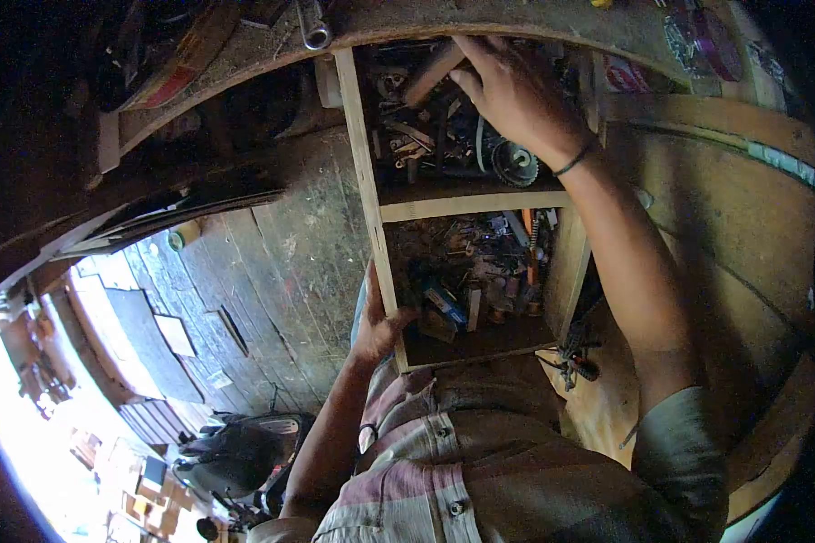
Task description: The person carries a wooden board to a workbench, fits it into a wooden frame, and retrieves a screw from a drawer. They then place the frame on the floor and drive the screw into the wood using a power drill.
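Note:
An open wooden drawer with two compartments is pulled out from under a workbench. My left hand grips the drawer's left side near its front corner, thumb over the edge. My right hand is over the rear compartment, fingers closed on a brown, elongated piece, which I cannot make out exactly; some fingertips are hidden. Below it lie metal tools and a toothed wheel. In the front compartment are a blue box, an orange-handled item and many small parts.
The workbench edge runs above the drawer, with a wrench on it. To the right is a wooden panel. Plank flooring lies left, with a small round container and a motorcycle lower down.

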Motion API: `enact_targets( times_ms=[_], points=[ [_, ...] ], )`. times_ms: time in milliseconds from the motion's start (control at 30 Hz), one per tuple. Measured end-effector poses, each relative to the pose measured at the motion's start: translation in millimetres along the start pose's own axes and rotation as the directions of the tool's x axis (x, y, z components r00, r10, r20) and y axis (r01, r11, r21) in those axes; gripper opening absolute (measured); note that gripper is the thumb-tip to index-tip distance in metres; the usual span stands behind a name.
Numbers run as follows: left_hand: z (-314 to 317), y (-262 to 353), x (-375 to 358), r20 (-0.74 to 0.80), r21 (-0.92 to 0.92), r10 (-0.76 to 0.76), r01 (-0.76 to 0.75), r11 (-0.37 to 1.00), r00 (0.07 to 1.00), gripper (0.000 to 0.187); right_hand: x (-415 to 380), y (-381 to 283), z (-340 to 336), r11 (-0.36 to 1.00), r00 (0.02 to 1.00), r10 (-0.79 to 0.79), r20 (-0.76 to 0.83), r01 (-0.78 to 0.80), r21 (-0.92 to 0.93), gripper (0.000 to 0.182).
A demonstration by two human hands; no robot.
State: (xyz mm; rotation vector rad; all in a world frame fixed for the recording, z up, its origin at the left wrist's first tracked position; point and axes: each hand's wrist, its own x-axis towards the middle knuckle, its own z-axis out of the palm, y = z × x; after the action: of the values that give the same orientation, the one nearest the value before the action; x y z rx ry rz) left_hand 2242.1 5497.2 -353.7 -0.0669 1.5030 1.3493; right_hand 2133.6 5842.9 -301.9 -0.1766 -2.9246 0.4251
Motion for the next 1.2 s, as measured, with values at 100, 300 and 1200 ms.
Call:
enact_targets(
  times_ms=[100,300,1200],
  points=[
    [3,4,0,0.006,0.005,0.005,-0.005,1.000,1.000,0.104,-2,-11,-16,0.999,0.998,-0.053,-0.018,0.053,-0.005,0.044],
    [1,8,-3,-0.015,-0.037,-0.052,0.052,0.998,0.999,0.102,-9,-37,-11,0.962,0.969,-0.233,0.082,0.217,0.165,0.044],
    [5,4,4,0.015,-0.190,0.203,-0.197,0.962,0.979,0.106,-29,-25,-69,0.925,0.943,0.139,0.302,-0.232,0.299,0.049]
  ],
)
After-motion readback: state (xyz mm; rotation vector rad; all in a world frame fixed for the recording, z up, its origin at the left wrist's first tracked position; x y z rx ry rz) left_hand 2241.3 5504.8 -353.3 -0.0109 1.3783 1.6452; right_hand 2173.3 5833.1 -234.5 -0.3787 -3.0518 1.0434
